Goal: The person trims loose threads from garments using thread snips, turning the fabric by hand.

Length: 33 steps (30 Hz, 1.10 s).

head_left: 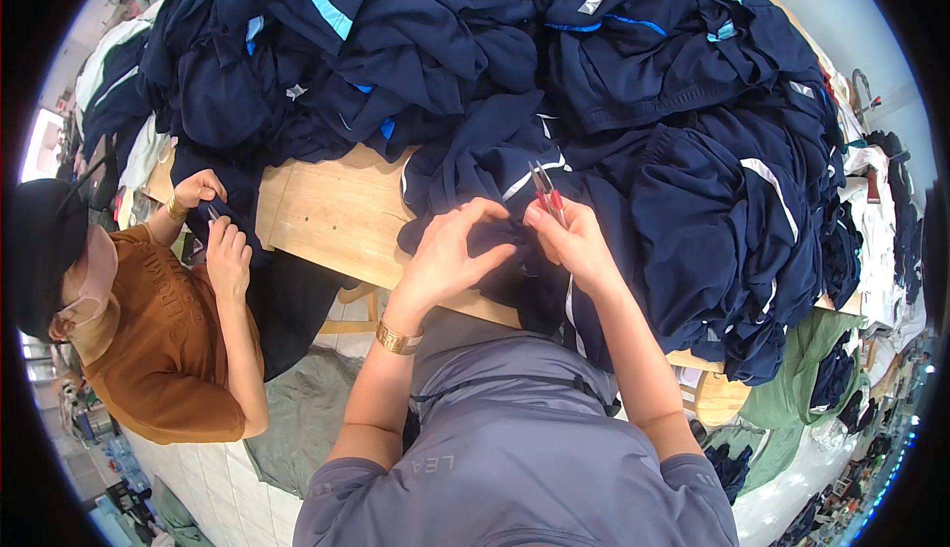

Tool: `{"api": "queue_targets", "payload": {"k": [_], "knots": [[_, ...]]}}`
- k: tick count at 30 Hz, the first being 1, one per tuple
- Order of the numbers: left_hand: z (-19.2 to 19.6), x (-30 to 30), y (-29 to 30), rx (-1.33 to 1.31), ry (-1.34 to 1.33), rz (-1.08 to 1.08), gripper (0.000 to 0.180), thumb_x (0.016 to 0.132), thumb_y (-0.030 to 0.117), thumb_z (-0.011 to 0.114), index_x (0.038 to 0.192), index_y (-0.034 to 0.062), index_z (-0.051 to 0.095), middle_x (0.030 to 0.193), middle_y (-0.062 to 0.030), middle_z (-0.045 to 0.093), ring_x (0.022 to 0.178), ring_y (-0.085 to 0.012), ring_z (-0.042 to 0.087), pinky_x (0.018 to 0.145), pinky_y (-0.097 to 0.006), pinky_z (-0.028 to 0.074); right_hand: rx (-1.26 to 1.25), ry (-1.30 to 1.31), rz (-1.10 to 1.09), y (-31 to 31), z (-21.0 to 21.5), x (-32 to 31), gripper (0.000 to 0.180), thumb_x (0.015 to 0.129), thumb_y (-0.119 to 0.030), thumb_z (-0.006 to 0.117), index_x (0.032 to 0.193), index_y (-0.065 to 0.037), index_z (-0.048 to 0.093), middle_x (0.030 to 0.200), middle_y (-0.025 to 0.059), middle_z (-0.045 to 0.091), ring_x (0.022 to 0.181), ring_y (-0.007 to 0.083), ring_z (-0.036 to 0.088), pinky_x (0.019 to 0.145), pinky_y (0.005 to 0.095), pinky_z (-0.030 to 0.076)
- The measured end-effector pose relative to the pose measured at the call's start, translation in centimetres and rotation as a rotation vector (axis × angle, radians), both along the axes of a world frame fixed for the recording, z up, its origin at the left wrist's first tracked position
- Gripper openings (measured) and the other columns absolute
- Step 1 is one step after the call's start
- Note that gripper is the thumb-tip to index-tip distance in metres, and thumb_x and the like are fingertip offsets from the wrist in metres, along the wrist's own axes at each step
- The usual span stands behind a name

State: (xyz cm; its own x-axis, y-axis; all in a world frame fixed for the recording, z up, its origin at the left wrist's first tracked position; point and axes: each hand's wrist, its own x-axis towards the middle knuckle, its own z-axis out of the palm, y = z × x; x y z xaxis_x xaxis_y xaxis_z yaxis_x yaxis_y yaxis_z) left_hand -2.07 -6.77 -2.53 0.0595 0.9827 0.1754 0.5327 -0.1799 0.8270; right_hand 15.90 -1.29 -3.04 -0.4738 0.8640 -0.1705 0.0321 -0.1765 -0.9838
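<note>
In my right hand (582,248) is a pair of thread snips (547,196) with red grips, their metal blades pointing away from me. My left hand (447,255) hovers just to the left with thumb and forefinger apart and no object visible between them. Beneath both hands lies a navy garment (463,169) with white piping, bunched at the edge of the table and hanging down in front of me. Whether my left fingertips touch the cloth, I cannot tell.
A wooden table (332,205) shows at left of centre. Large heaps of navy garments (673,62) cover its far and right sides. At the left, a co-worker in a brown top (168,339) handles navy cloth with a small tool. A wooden stool (720,398) stands at right.
</note>
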Motion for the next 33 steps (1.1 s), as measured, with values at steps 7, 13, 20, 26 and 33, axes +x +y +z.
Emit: {"api": "queue_targets", "payload": {"k": [7,13,20,26,33], "knots": [[-1.7,0.6,1.2,0.189,0.014,-0.039,0.014,0.080,0.010,0.066,0.090,0.0026,0.061,0.075,-0.0102,0.062,0.072,-0.0264,0.061,0.063,-0.033,0.046,-0.392,0.314,-0.019,0.8,0.1,0.0,0.018,0.091,-0.023,0.057,0.082,-0.008,0.055,0.052,-0.0083,0.035,0.042,0.0029,0.029,0.040,0.0208,0.021],[-3.1,0.7,1.2,0.148,-0.178,0.115,0.009,0.089,0.011,0.058,0.087,0.0022,0.059,0.065,-0.0050,0.058,0.057,-0.0100,0.055,0.052,-0.022,0.040,-0.179,0.830,-0.420,3.8,3.9,3.5,0.023,0.095,-0.024,0.049,0.078,-0.009,0.049,0.053,-0.0068,0.027,0.040,0.0041,0.026,0.039,0.0225,0.024],[-2.4,0.9,1.6,0.121,-0.316,0.172,0.011,0.094,0.012,0.051,0.101,0.0037,0.052,0.064,-0.0059,0.059,0.059,-0.0109,0.058,0.055,-0.023,0.043,0.151,-0.172,-0.095,-0.2,1.4,1.2,0.026,0.078,-0.019,0.073,0.094,0.000,0.067,0.058,-0.0061,0.052,0.052,0.0005,0.044,0.047,0.0186,0.034],[-1.0,0.2,1.1,0.025,-0.440,0.058,0.022,0.087,0.013,0.063,0.104,0.0024,0.054,0.067,-0.0037,0.061,0.063,-0.0066,0.058,0.059,-0.022,0.045,0.010,-0.183,0.002,-0.7,1.6,0.7,0.020,0.077,-0.015,0.073,0.089,0.001,0.066,0.055,-0.0062,0.046,0.050,0.0018,0.042,0.047,0.0210,0.037],[-1.0,0.4,1.3,-0.081,-0.444,-0.033,0.018,0.082,0.015,0.068,0.093,0.0009,0.068,0.080,-0.0054,0.067,0.077,-0.0084,0.060,0.068,-0.023,0.046,0.095,-0.253,0.010,-0.5,1.7,1.1,0.020,0.077,-0.016,0.072,0.085,0.001,0.064,0.054,-0.0066,0.041,0.051,0.0025,0.034,0.047,0.0217,0.027]]}}
